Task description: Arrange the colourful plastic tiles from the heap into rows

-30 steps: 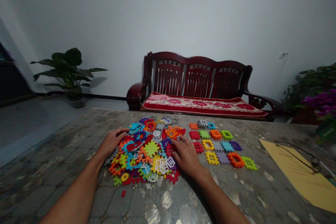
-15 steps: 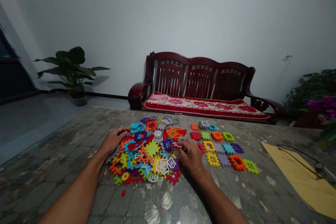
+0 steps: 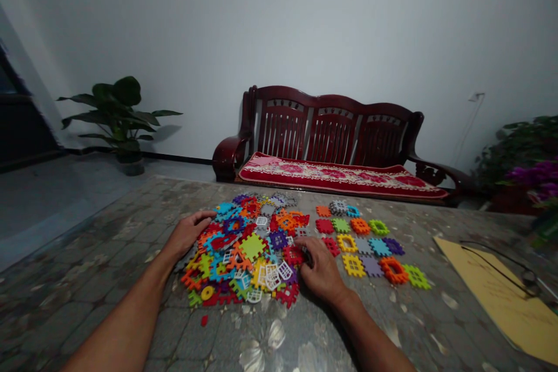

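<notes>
A heap of colourful notched plastic pieces (image 3: 253, 247) lies on the patterned table. At the heap's left edge rests my left hand (image 3: 187, 233), fingers apart and touching its upper left pieces, holding nothing. My right hand (image 3: 320, 267) is at the heap's right edge, its thumb and fingertips closed on a red piece (image 3: 293, 255) beside a purple window piece (image 3: 278, 239). To the right of that hand, separate square pieces lie in rows, among them a yellow window piece (image 3: 353, 265) and an orange frame piece (image 3: 394, 270).
Yellow paper (image 3: 497, 296) with glasses (image 3: 501, 264) on it lies at the table's right. A small red bit (image 3: 204, 320) sits in front of the heap. Behind the table (image 3: 104, 279) stands a dark wooden bench (image 3: 331, 128); potted plants are at both sides.
My right hand has moved slightly down and nearer. The red piece, earlier seen edge-on in its fingers, now shows its flat face near the heap. My left hand has not moved.
</notes>
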A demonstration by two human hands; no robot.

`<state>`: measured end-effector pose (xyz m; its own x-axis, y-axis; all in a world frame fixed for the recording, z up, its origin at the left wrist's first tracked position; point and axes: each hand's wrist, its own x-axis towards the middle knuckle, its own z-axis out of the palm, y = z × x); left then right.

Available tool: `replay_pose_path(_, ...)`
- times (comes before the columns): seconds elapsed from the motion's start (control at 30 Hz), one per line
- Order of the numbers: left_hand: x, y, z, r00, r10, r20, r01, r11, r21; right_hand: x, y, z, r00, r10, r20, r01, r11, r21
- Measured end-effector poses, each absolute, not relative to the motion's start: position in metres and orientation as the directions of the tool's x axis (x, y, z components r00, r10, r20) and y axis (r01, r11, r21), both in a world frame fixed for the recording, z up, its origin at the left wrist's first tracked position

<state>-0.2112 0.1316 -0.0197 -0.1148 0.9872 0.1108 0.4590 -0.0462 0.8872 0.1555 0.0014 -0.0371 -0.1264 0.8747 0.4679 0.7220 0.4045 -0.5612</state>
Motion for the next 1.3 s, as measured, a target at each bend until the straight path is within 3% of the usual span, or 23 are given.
replay_pose_path(0.23,-0.210,0.132,-0.018,-0.126,0.985,0.114,0.462,-0.044,0.886,0.154,-0.001,-0.030,-0.262,0.876,0.406,0.770,0.443,-0.459)
replay_pose_path(0.5,-0.213,0.136,-0.023,-0.139,0.986,0.089,0.431,-0.021,0.902,0.152,-0.004,-0.010,-0.292,0.919,0.264,0.826,0.382,-0.415)
replay_pose_path(0.7,-0.214,0.137,-0.022,-0.139,0.986,0.090,0.467,-0.015,0.884,0.150,-0.004,-0.007,-0.294,0.922,0.251,0.843,0.374,-0.386)
replay_pose_path(0.9,-0.214,0.137,-0.022,-0.136,0.985,0.102,0.480,-0.025,0.877,0.154,0.000,-0.013,-0.238,0.925,0.297,0.804,0.359,-0.474)
replay_pose_path(1.03,-0.214,0.138,-0.022,-0.143,0.985,0.101,0.483,-0.020,0.876,0.180,0.012,-0.011,-0.083,0.939,0.334,0.746,0.281,-0.604)
replay_pose_path(1.17,-0.213,0.136,-0.020,-0.130,0.987,0.094,0.490,-0.018,0.871,0.223,0.024,-0.008,0.079,0.953,0.293,0.703,0.155,-0.694)
replay_pose_path(1.3,-0.213,0.133,-0.017,-0.106,0.991,0.082,0.508,-0.017,0.861,0.254,0.027,-0.010,0.080,0.973,0.217,0.711,0.097,-0.696)
